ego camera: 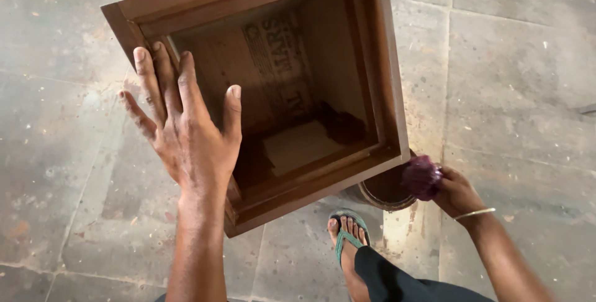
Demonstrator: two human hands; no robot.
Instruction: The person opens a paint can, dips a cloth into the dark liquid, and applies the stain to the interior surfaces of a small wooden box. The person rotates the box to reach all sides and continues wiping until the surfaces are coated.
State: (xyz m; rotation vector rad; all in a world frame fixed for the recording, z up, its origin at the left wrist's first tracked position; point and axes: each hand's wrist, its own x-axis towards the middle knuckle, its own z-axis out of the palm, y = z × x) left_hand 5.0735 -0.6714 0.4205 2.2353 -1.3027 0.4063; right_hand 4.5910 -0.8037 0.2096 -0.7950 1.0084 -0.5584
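Observation:
A square brown wooden box frame (385, 78), open side up, stands on a stone floor and fills the upper middle of the view. My left hand (186, 128) lies flat on its left rim, fingers spread, holding nothing. My right hand (456, 191) is lower right, closed around a dark purple-red stained rag (421, 176). The rag hovers over a small round can (385, 191) half hidden under the box's near corner. A thin metal bangle circles my right wrist.
Grey, dusty stone floor tiles (515, 72) spread all around. My foot in a green flip-flop sandal (347, 234) stands just below the box's near corner, next to the can. Printed paper lines the bottom inside the box.

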